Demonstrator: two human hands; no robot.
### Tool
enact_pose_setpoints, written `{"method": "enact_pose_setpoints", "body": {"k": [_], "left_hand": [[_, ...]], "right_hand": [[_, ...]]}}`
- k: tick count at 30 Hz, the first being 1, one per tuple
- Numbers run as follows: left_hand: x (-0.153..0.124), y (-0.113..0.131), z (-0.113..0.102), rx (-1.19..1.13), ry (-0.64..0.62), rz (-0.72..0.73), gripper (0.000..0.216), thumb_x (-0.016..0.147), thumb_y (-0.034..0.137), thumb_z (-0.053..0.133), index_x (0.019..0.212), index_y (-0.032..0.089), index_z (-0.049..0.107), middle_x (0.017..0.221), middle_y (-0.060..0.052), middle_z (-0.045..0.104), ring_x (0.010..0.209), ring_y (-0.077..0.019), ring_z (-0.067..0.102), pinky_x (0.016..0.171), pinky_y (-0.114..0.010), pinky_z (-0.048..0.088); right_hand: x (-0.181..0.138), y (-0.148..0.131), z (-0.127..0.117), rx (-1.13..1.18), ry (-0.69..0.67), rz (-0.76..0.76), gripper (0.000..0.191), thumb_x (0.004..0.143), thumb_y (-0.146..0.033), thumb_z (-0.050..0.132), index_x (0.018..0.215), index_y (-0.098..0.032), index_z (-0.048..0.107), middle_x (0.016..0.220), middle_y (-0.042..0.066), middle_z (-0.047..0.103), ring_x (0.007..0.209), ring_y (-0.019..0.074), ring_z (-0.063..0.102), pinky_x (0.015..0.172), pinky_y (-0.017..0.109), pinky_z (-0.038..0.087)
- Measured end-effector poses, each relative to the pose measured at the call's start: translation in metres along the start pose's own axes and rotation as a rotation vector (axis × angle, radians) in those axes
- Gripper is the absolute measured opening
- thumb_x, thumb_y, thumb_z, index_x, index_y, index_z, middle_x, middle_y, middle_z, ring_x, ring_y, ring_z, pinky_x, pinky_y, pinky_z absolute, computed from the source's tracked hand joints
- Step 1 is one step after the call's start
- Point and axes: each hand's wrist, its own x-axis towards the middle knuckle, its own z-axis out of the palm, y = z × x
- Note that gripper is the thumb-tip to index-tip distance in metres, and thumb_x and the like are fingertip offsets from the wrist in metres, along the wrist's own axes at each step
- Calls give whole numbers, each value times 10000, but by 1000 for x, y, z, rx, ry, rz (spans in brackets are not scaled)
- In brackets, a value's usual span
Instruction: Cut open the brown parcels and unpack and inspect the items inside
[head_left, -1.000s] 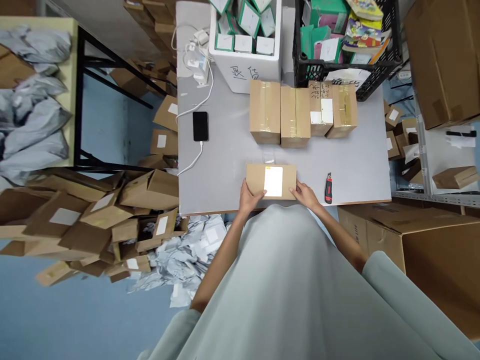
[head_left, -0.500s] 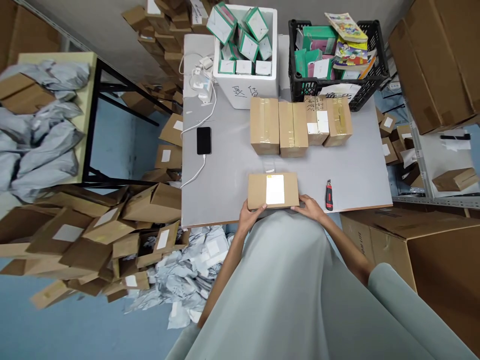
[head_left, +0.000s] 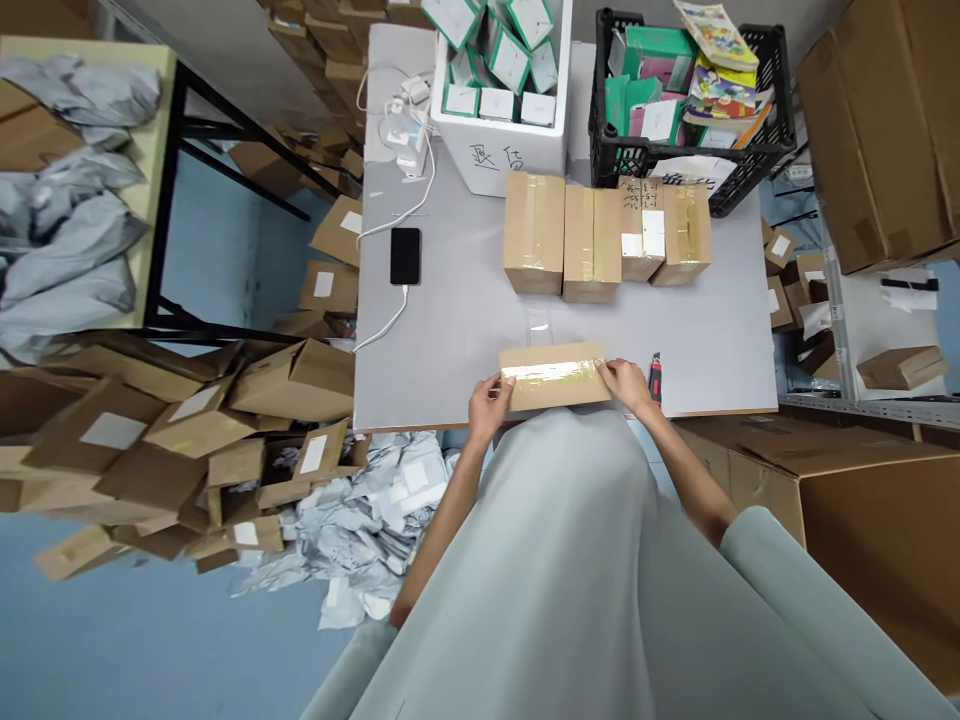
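Note:
A small brown cardboard box (head_left: 555, 390) is at the table's front edge, with a strip of shiny clear tape along the side facing up. My left hand (head_left: 491, 404) grips its left end, thumb on top. At the right end my right hand (head_left: 624, 382) holds the box with its fingers closed on the corner. Just right of that hand lies a red and black utility knife (head_left: 655, 380), partly hidden behind the hand. Behind the box a piece of clear tape (head_left: 538, 328) lies on the grey table (head_left: 450, 350).
Several taped boxes (head_left: 592, 240) stand in a row behind. Further back are a white foam bin (head_left: 495, 165) with green-white boxes and a black crate (head_left: 611, 160) with books. A phone (head_left: 406, 256) on a cable lies left. Opened cartons (head_left: 292, 390) pile up left of the table.
The box has been turned over in my hands: its white label faced up before, and now a taped side does. The view has shifted slightly.

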Motion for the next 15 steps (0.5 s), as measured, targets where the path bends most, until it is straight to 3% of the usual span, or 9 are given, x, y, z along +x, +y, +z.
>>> {"method": "enact_pose_setpoints", "body": {"k": [3, 5, 7, 9, 11, 13, 15], "left_hand": [[-5, -6, 0, -90, -32, -35, 760, 936, 774, 675, 1397, 175, 758, 1403, -183, 742, 1175, -307, 741, 1081, -472, 609], [-12, -12, -1, -201, -57, -103, 714, 1036, 730, 545, 1469, 186, 709, 1507, -185, 718, 1292, -311, 724, 1128, -483, 596], [-19, -21, 0, -286, -56, -198, 677, 1096, 657, 432, 1519, 185, 667, 1558, -192, 695, 1340, -308, 721, 1142, -501, 596], [-26, -29, 1, -300, -45, -248, 621, 1071, 581, 471, 1504, 184, 672, 1555, -196, 698, 1357, -320, 721, 1138, -525, 603], [-31, -36, 4, -269, -79, -204, 566, 986, 506, 571, 1438, 195, 709, 1521, -177, 721, 1382, -331, 705, 1159, -547, 592], [-35, -39, 6, -231, -138, -126, 547, 891, 450, 649, 1368, 196, 738, 1466, -158, 750, 1377, -334, 701, 1191, -556, 572], [-36, -38, 6, -205, -158, -72, 550, 836, 436, 700, 1325, 187, 752, 1422, -152, 756, 1345, -332, 713, 1202, -547, 569]], "right_hand": [[-4, 15, 2, 151, -22, -11, 737, 1114, -789, 372, 888, -222, 784, 976, 148, 828, 959, 315, 774, 877, 376, 570], [-10, 30, 6, 320, -41, 32, 745, 1131, -750, 309, 1027, -202, 802, 1031, 133, 837, 977, 289, 788, 902, 387, 613], [-18, 46, 13, 436, -55, 100, 659, 1129, -674, 369, 1213, -176, 793, 1121, 139, 845, 987, 271, 806, 935, 414, 644], [-28, 58, 21, 456, -91, 118, 554, 1067, -574, 547, 1378, -164, 751, 1267, 161, 828, 1033, 272, 816, 990, 448, 651], [-37, 63, 29, 451, -155, 63, 588, 974, -484, 686, 1471, -171, 713, 1434, 176, 769, 1156, 288, 802, 1031, 460, 647], [-45, 59, 32, 462, -179, -12, 615, 931, -477, 744, 1474, -188, 720, 1520, 168, 718, 1299, 307, 752, 1050, 452, 646], [-49, 50, 30, 451, -137, -65, 566, 942, -545, 760, 1398, -209, 769, 1482, 150, 734, 1351, 317, 717, 1068, 450, 641]]}}
